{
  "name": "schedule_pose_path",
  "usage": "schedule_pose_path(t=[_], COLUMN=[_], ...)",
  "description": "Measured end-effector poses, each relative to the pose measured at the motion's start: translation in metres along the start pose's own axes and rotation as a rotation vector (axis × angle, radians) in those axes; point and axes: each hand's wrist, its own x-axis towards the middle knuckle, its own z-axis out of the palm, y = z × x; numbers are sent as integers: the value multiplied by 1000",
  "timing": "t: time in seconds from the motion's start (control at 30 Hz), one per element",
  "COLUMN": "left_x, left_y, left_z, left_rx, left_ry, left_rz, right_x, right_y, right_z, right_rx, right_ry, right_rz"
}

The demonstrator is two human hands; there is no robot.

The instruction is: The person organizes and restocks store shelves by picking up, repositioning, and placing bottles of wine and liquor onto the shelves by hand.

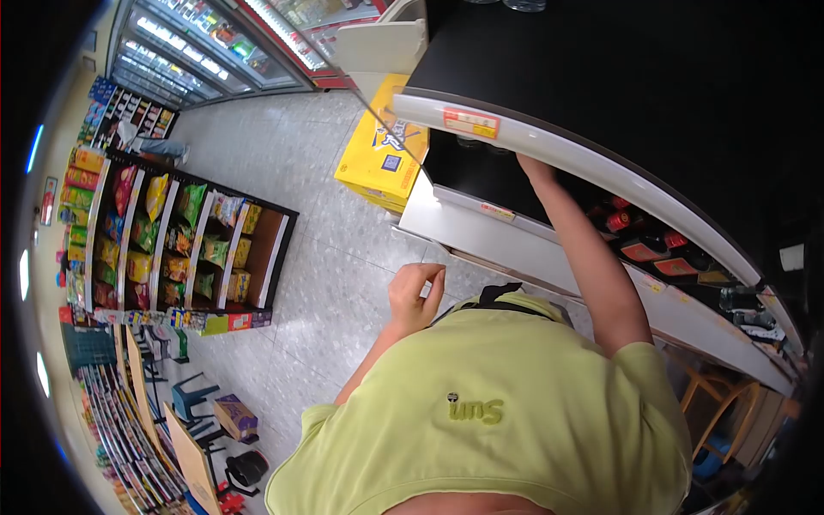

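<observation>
My right arm stretches forward into a dark shelf (481, 176) under a white-edged upper board (584, 154). Only the wrist end of my right hand (534, 168) shows; its fingers are hidden beneath that board, so what they touch cannot be seen. Near the hidden fingers, the bottoms of clear bottles or jars (481, 144) show faintly. My left hand (415, 293) hangs in front of my waist, fingers curled into a loose fist, nothing visible in it. Further right on the same shelf lie dark bottles with red labels (665, 242).
A yellow printed carton (382, 150) stands on the floor at the shelf's end. Across the grey tiled aisle (322, 249) is a snack rack (180, 245) with bagged chips. Glass-door coolers (215, 43) line the back. A wooden chair (721, 403) is at the right.
</observation>
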Motion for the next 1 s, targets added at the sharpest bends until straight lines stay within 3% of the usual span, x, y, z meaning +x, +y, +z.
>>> schedule_pose_path(t=[0.27,0.5,0.57,0.6,0.73,0.83,0.9,1.0], left_x=[9,-1,-2,0,2,4,3,4], left_y=[0,-4,-6,-6,-3,1,1,3], left_z=[-3,-7,-6,-5,-2,1,4,7], left_rx=[9,42,48,40,17,-5,-18,-32], left_ry=[120,71,64,79,67,44,39,27], left_rz=[-45,-33,-45,-32,-22,2,3,4], right_x=[21,17,7,2,-20,-33,-39,-50], right_y=[6,6,-9,-18,-29,-34,-64,-83], right_z=[31,38,21,5,-25,-40,-66,-84], right_rx=[14,15,481,553,664,934,1206,1326], right_ry=[21,54,29,-11,45,152,214,259], right_rz=[-79,-82,217,296,299,371,750,754])
